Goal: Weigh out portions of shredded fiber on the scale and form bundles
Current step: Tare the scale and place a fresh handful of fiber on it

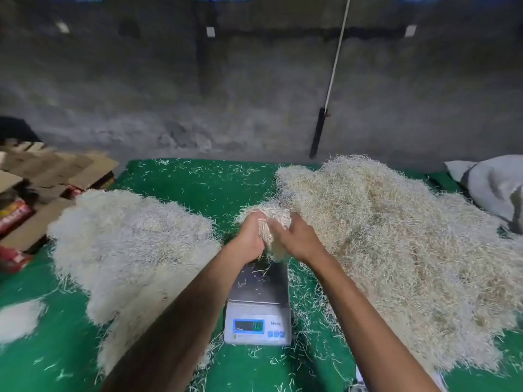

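- A pale, straw-coloured clump of shredded fiber (273, 222) is held above the scale's (258, 304) far edge.
- Left hand (249, 236) and right hand (297, 240) both grip it, fingers curled.
- The scale's display and brand are too blurred to read.

Shiny metal pan on a pale plastic scale (258, 312); dry, stringy fiber (396, 236); matt green cloth (198, 182); rough grey wall (141, 80).
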Motion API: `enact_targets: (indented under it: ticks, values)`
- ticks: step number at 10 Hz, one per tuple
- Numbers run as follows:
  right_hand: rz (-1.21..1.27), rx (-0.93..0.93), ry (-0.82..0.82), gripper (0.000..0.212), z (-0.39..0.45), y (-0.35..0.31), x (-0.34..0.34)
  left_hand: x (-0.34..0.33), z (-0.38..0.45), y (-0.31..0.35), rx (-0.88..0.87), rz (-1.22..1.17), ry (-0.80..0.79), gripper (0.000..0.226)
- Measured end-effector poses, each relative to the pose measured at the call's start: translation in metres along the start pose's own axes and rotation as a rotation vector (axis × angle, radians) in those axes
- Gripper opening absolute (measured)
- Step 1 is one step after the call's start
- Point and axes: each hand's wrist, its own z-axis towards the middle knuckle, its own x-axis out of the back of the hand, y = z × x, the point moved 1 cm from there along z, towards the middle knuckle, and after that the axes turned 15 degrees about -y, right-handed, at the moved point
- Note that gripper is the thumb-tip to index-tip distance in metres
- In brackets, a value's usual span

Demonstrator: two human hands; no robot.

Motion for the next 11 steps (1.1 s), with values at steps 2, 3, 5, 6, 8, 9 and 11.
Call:
enact_targets:
  ticks: [2, 3, 5, 6, 8, 9, 11]
  values:
    - [0.478, -0.056, 0.136, 0.061, -0.001, 0.026, -0.014, 0.051, -0.031, -0.008, 0.018, 0.341, -0.052, 0.071]
    - [0.525, -0.074, 0.195, 0.058, 0.002, 0.032, -0.023, 0.069, -0.035, -0.01, 0.016, 0.279, -0.003, 0.092]
    - [0.689, -0.184, 0.31, 0.057, 0.013, 0.04, -0.047, 0.087, -0.046, -0.014, -0.028, 0.197, 0.129, 0.083]
    - [0.793, -0.227, 0.362, 0.057, 0.017, 0.041, -0.052, 0.103, -0.052, -0.017, 0.025, 0.218, 0.15, 0.091]
    - [0.786, -0.244, 0.125, 0.023, 0.022, 0.035, -0.059, 0.125, -0.049, -0.021, 0.032, -0.024, 0.109, 0.06]
    - [0.453, -0.174, -0.186, 0.041, 0.016, 0.017, -0.083, 0.125, -0.04, -0.03, 0.071, 0.024, 0.085, 0.054]
    - [0.305, -0.164, 0.105, 0.005, 0.045, 0.023, -0.088, 0.138, -0.028, -0.025, 0.142, 0.16, 0.038, 0.072]
